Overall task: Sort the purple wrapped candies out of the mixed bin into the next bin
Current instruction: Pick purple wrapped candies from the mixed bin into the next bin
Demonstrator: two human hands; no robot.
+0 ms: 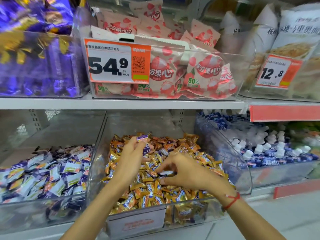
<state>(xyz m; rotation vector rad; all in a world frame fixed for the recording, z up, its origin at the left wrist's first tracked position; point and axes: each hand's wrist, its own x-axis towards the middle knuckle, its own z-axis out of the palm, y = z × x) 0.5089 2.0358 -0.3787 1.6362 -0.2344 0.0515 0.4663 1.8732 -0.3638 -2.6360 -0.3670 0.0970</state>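
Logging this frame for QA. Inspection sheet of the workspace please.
Surface: store shelf, clear bins on two levels.
Job's things: mixed bin of orange-gold candies with purple ones among them; purple candy bin beside it on the left.
Clutter: price tag on the pink packet bin above.
Grips: left hand holds purple candies; right hand pinches a candy in the pile.
Cables: nothing seen.
Surroundings: blue-and-white candies to the right.

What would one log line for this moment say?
left hand: holds purple candies | right hand: pinching candy in mixed bin
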